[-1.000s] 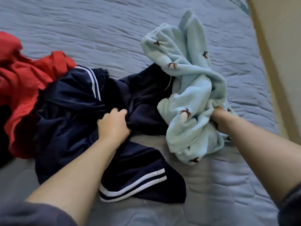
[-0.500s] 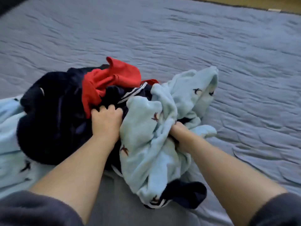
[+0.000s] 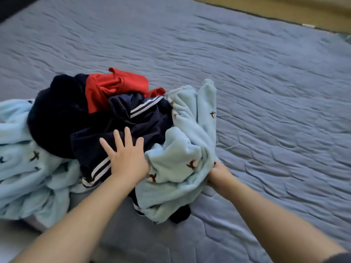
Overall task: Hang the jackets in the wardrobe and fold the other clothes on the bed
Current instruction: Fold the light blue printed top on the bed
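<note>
Here the left hand [image 3: 127,155] lies flat and open, fingers spread, pressing on a navy garment [image 3: 144,122] with white stripes at the middle of the pile. The right hand [image 3: 218,174] is half hidden in a pale blue fleece [image 3: 178,150] printed with small dark shapes; its fingers are buried in the cloth and appear to bunch a fold of it at the lower right edge. Beyond the left hand, a red garment [image 3: 115,86] sits on top at the far side, touching a dark fuzzy piece [image 3: 55,114] to the left, and more pale blue cloth [image 3: 24,154] spills out at the pile's left. All of it rests in a tangle on the quilted bed [image 3: 266,88]. Every piece looks soft, light and limp, so none will keep a shape when lifted. The fleece is likely bulky and clingy, the navy fabric smoother and more slippery. Taking hold at a collar, waistband or hem should free one piece without dragging its neighbours along.
</note>
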Motion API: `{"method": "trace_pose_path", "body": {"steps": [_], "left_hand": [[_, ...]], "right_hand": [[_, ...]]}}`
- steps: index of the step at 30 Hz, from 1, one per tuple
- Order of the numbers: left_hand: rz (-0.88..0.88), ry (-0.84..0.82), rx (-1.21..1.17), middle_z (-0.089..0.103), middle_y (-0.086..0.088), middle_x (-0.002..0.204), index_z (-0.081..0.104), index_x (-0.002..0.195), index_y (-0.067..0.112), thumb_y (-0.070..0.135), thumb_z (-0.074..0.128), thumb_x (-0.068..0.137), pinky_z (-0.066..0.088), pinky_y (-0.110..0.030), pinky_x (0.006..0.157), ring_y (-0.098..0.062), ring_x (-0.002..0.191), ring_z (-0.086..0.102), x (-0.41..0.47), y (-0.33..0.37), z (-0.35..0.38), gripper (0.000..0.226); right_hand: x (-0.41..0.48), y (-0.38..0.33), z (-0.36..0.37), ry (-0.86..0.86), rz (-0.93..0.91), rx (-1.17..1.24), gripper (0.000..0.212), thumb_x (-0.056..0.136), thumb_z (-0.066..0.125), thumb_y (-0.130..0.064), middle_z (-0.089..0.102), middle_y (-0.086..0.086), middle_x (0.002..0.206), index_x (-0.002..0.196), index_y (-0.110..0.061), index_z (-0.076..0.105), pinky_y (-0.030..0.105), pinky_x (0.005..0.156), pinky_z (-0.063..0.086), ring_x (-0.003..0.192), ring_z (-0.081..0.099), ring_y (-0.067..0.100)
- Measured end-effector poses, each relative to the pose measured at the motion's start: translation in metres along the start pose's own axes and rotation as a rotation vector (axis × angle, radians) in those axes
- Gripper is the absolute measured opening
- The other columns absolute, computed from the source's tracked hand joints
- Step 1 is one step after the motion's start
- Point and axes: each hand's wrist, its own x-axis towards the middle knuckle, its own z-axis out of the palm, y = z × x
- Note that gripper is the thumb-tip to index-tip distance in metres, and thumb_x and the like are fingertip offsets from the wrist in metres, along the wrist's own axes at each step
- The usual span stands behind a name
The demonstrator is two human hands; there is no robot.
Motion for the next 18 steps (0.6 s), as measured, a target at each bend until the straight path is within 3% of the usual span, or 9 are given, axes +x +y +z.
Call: {"method": "trace_pose_path", "body": {"steps": [3, 6, 8, 10, 14, 16, 18], "left_hand": [[0.004, -0.055, -0.209, 0.007, -0.007, 0.159, 0.027, 0.142, 0.028, 0.038, 0.046, 0.085, -0.007, -0.068, 0.106, -0.034, 0.145, -0.001, -0.044, 0.034, -0.036, 0.061], [0.023, -0.158, -0.398, 0.027, 0.002, 0.152, 0.032, 0.14, 0.029, 0.043, 0.047, 0.086, -0.001, -0.065, 0.109, -0.025, 0.141, 0.019, -0.087, 0.073, -0.074, 0.058], [0.026, -0.247, -0.638, 0.046, 0.002, 0.137, 0.039, 0.134, 0.029, 0.049, 0.045, 0.089, 0.022, -0.053, 0.105, -0.022, 0.12, 0.042, -0.118, 0.101, -0.103, 0.049], [0.017, -0.368, -0.989, 0.053, -0.001, 0.126, 0.043, 0.124, 0.027, 0.049, 0.042, 0.093, 0.035, -0.036, 0.087, -0.017, 0.1, 0.048, -0.149, 0.128, -0.128, 0.038], [-0.097, -0.561, -1.561, 0.059, 0.003, 0.114, 0.043, 0.125, 0.03, 0.064, 0.049, 0.083, 0.052, -0.039, 0.081, -0.015, 0.099, 0.059, -0.216, 0.17, -0.184, 0.055], [0.005, -0.563, -1.603, 0.063, 0.001, 0.11, 0.05, 0.12, 0.031, 0.07, 0.057, 0.072, 0.052, -0.036, 0.085, -0.016, 0.102, 0.062, -0.249, 0.188, -0.213, 0.062], [0.081, -0.495, -1.602, 0.067, -0.001, 0.101, 0.058, 0.108, 0.025, 0.054, 0.063, 0.081, 0.052, -0.03, 0.079, -0.017, 0.097, 0.063, -0.28, 0.207, -0.239, 0.04]], "right_hand": [[-0.051, 0.0, -0.045, -0.017, -0.016, 0.022, 0.03, 0.085, 0.056, 0.002, 0.073, 0.002, 0.089, 0.096, -0.023, 0.067, 0.033, 0.065, 0.056, 0.089, 0.067, 0.023], [-0.103, -0.006, -0.082, -0.051, -0.01, 0.048, 0.029, 0.082, 0.059, 0.006, 0.071, 0.012, 0.1, 0.101, -0.014, 0.068, 0.04, 0.079, 0.057, 0.097, 0.066, 0.029], [-0.144, -0.014, -0.104, -0.051, -0.023, 0.053, 0.03, 0.08, 0.061, 0.006, 0.07, 0.018, 0.104, 0.105, -0.008, 0.067, 0.046, 0.084, 0.056, 0.099, 0.065, 0.035], [-0.188, -0.022, -0.126, -0.018, -0.065, 0.057, 0.03, 0.078, 0.059, 0.011, 0.069, 0.02, 0.103, 0.101, -0.007, 0.068, 0.052, 0.087, 0.052, 0.1, 0.064, 0.038], [-0.286, -0.034, -0.165, -0.061, -0.178, 0.066, 0.041, 0.078, 0.05, 0.02, 0.072, 0.013, 0.098, 0.096, -0.012, 0.069, 0.043, 0.086, 0.055, 0.098, 0.066, 0.028], [-0.333, -0.042, -0.184, -0.072, -0.235, 0.059, 0.042, 0.077, 0.05, 0.022, 0.07, 0.016, 0.103, 0.101, -0.008, 0.068, 0.038, 0.082, 0.056, 0.097, 0.066, 0.025], [-0.376, -0.05, -0.203, -0.048, -0.284, 0.022, 0.042, 0.075, 0.051, 0.021, 0.071, 0.011, 0.095, 0.101, -0.007, 0.068, 0.029, 0.072, 0.055, 0.09, 0.066, 0.019]]}}
